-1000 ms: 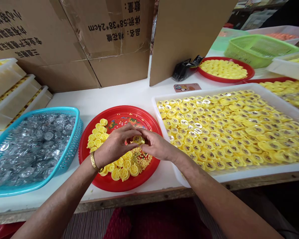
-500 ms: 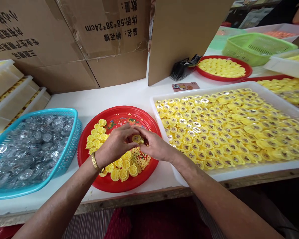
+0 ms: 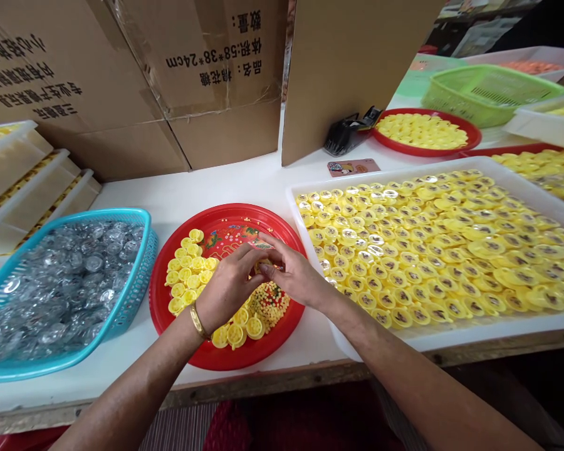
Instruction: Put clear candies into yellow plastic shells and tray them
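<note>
Over the red plate (image 3: 172, 326), my left hand (image 3: 235, 275) and my right hand (image 3: 294, 269) meet, fingertips pinched together on one small yellow toy cup (image 3: 256, 268). Fingers cover most of that cup. Several small open yellow cups (image 3: 188, 275) with grains in them lie on the plate, left of and below my hands. Loose small yellow beads (image 3: 275, 313) are scattered under my right hand. A bracelet (image 3: 198, 321) circles my left wrist.
At left stands a blue basket (image 3: 145, 250) of clear plastic lids (image 3: 94, 263), beside stacked white trays (image 3: 32, 188). A white tray (image 3: 310, 250) of lidded yellow cups (image 3: 404, 250) lies at right. Cardboard (image 3: 230, 131) walls off the back. A card (image 3: 353, 167) lies nearby.
My fingers have closed further around the yellow cup, hiding its top, which showed between them earlier. The whole view has shifted slightly.
</note>
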Available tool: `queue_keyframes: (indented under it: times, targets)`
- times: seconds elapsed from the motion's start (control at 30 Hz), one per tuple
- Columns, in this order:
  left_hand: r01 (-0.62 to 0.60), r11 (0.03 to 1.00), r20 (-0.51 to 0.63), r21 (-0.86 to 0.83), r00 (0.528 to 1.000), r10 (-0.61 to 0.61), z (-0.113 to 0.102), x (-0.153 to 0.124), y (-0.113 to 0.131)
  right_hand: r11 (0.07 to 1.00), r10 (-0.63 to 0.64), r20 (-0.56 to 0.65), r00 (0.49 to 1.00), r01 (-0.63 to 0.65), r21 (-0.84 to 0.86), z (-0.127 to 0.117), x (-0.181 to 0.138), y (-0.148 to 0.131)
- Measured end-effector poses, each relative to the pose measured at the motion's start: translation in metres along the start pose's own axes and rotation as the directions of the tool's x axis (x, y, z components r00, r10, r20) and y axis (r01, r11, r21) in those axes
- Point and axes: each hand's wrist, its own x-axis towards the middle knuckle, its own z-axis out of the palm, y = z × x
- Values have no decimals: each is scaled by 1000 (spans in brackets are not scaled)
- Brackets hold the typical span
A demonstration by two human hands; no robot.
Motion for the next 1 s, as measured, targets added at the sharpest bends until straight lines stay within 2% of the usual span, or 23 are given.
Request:
queue_keyframes:
  times: [0.1, 0.17, 0.27, 0.37, 0.5, 0.63, 0.73, 0.87, 1.0]
  targets:
    - [33, 997, -8, -69, 999, -34, 3, -1, -2, 1000, -31, -30, 999, 30, -5, 0, 0, 0]
    - [127, 974, -14, -185, 991, -131, 3, -3, -4, 999, -48, -49, 998, 47, -16, 0, 0, -1]
    - [299, 886, -60, -355, 938, -341, 4, -6, -7, 997, -68, -86, 994, 64, -39, 0, -1, -3]
    - [359, 821, -90, -444, 894, -440, 6, -5, -8, 993, -102, -87, 991, 97, -63, 1, -1, -2]
    - [376, 736, -29, -563, 881, -472, 8, -2, -6, 991, -111, -62, 992, 105, -85, 2, -2, 0]
    - [307, 789, -128, -533, 892, -433, 12, -5, -6, 995, -90, -101, 991, 86, -46, 5, -3, -1]
    - [283, 792, -166, -542, 887, -430, 16, -6, -7, 996, -73, -125, 989, 79, 44, 6, -2, -3]
    - [310, 720, -98, -621, 881, -463, 21, -3, -7, 976, 0, -147, 989, 31, 214, 3, 0, -2]
    - [340, 725, -80, -600, 876, -476, 21, 4, -7, 946, 56, -148, 987, -5, 324, 1, 1, -1]
